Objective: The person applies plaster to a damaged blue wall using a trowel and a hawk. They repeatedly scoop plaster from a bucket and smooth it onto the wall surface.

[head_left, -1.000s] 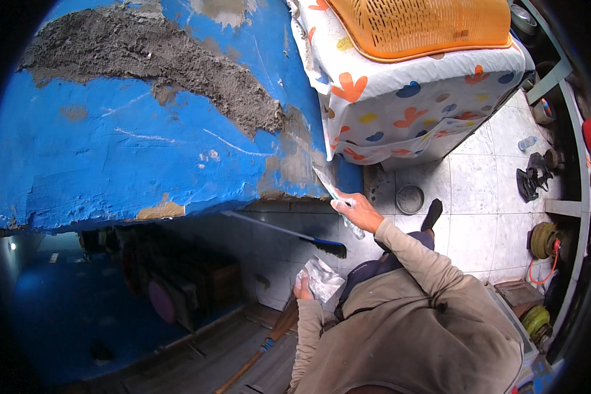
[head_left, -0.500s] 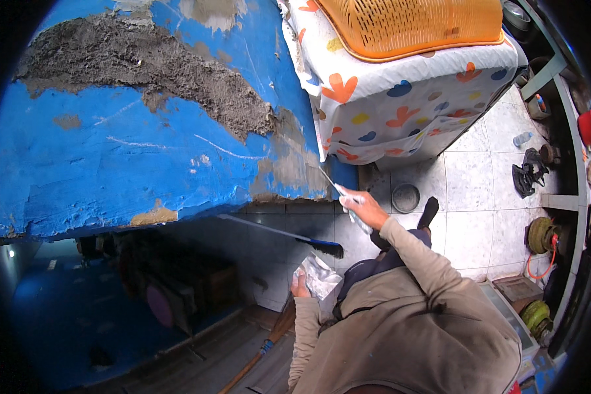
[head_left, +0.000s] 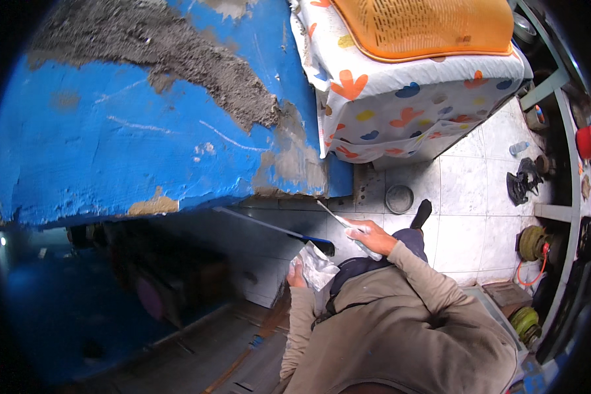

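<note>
My right hand (head_left: pixel 374 238) is closed around the handle of a putty knife (head_left: pixel 335 215), seen edge-on as a thin pale strip. Its tip points up and left, just below the lower edge of the blue wall (head_left: pixel 144 151) and apart from it. Lower and to the left, my left hand (head_left: pixel 296 274) grips a crumpled whitish, silvery packet (head_left: pixel 319 268) smeared with white; its contents cannot be made out. Rough grey mortar (head_left: pixel 223 85) runs diagonally across the wall, with a smoother grey patch (head_left: pixel 295 161) near the wall's corner.
A cloth-covered appliance (head_left: pixel 400 111) with an orange basket (head_left: pixel 433 29) on top stands beside the wall corner. A round grey bowl (head_left: pixel 399 199) sits on the tiles. Behind my hands lies a broom (head_left: pixel 308 240). Gas cylinders (head_left: pixel 525 323) and a black bag (head_left: pixel 522 180) are at right.
My right hand has drawn the putty knife down from the wall corner, nearer to the packet. My left hand has stayed low with its grip unchanged. The view has shifted slightly.
</note>
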The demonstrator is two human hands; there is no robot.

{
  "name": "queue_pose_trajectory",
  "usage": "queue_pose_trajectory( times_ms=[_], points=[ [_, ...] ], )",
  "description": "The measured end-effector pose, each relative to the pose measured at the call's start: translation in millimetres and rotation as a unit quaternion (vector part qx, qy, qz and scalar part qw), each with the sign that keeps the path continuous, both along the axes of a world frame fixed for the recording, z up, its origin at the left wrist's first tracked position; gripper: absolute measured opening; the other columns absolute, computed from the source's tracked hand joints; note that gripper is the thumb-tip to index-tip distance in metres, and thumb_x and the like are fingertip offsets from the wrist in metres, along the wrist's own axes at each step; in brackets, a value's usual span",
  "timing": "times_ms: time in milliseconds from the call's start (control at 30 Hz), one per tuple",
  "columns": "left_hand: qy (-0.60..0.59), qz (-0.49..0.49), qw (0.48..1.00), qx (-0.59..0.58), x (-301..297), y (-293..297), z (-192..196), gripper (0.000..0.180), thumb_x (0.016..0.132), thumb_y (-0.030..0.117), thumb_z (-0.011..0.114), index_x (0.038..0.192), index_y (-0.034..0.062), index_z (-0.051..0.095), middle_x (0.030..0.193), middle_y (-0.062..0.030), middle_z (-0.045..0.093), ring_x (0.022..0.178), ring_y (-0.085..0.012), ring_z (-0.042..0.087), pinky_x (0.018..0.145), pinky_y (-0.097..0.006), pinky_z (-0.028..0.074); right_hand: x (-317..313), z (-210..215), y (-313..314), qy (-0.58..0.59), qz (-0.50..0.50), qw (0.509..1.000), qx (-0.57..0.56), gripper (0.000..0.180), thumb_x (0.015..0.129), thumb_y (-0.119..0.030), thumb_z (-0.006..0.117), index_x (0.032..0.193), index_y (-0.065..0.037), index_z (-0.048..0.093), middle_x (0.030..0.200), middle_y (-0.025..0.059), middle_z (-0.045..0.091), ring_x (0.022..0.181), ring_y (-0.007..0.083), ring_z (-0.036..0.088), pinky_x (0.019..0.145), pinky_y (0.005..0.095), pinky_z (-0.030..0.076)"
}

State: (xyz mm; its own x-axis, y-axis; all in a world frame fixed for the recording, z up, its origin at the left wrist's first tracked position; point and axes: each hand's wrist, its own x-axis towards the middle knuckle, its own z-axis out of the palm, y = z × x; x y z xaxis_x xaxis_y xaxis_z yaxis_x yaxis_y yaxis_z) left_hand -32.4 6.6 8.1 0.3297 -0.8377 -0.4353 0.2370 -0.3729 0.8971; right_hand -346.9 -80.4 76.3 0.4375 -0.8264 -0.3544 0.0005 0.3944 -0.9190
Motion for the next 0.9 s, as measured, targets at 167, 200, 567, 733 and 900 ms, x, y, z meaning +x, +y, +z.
queue_pose_trajectory(
  times_ms=[167,200,567,733,900],
  points=[
    [0.116,-0.004,0.993,0.038,-47,-32,33,0.039,0.092,0.016,0.057,0.126,-0.0036,0.054,0.118,-0.0137,0.063,0.102,-0.023,0.064,0.092,-0.036,0.051,-35,32,20,-0.001,0.075,0.992,-0.099,0.052,0.098,-0.03,0.053,0.146,-0.012,0.042,0.127,0.0224,0.059,0.095,0.0252,0.058,0.096,0.0337,0.042],
    [0.159,-0.015,0.986,0.042,-55,-37,35,0.039,0.092,0.016,0.057,0.125,-0.0033,0.055,0.117,-0.0134,0.063,0.102,-0.0227,0.064,0.092,-0.036,0.05,-37,34,21,0.018,0.107,0.981,-0.161,0.051,0.098,-0.029,0.052,0.146,-0.015,0.042,0.127,0.0243,0.058,0.093,0.0283,0.059,0.096,0.0343,0.042],
    [0.19,-0.031,0.979,-0.075,-67,-63,45,0.036,0.093,0.014,0.055,0.124,-0.0045,0.054,0.116,-0.0084,0.062,0.103,-0.0156,0.06,0.092,-0.03,0.046,-62,13,26,0.314,0.136,0.869,-0.356,0.072,0.085,-0.004,0.062,0.146,-0.033,0.039,0.096,0.0174,0.061,0.091,0.0359,0.058,0.082,0.047,0.047],
    [-0.004,-0.018,0.989,-0.149,-85,-77,106,0.027,0.096,0.019,0.055,0.115,-0.0007,0.057,0.105,-0.0059,0.062,0.091,-0.0116,0.057,0.082,-0.027,0.047,-83,-33,49,0.235,-0.007,0.945,-0.226,0.043,0.1,-0.027,0.049,0.141,-0.016,0.047,0.085,0.0116,0.064,0.078,0.0212,0.061,0.068,0.0339,0.052],
    [-0.091,-0.037,0.979,-0.176,-87,-71,103,0.031,0.098,0.024,0.054,0.115,-0.0017,0.055,0.108,-0.0071,0.06,0.094,-0.0127,0.054,0.086,-0.029,0.044,-79,71,37,-0.125,-0.026,0.97,0.205,0.035,0.102,-0.024,0.046,0.126,0.001,0.052,0.093,0.0129,0.069,0.059,0.0111,0.061,0.046,0.0212,0.05]
  ],
)
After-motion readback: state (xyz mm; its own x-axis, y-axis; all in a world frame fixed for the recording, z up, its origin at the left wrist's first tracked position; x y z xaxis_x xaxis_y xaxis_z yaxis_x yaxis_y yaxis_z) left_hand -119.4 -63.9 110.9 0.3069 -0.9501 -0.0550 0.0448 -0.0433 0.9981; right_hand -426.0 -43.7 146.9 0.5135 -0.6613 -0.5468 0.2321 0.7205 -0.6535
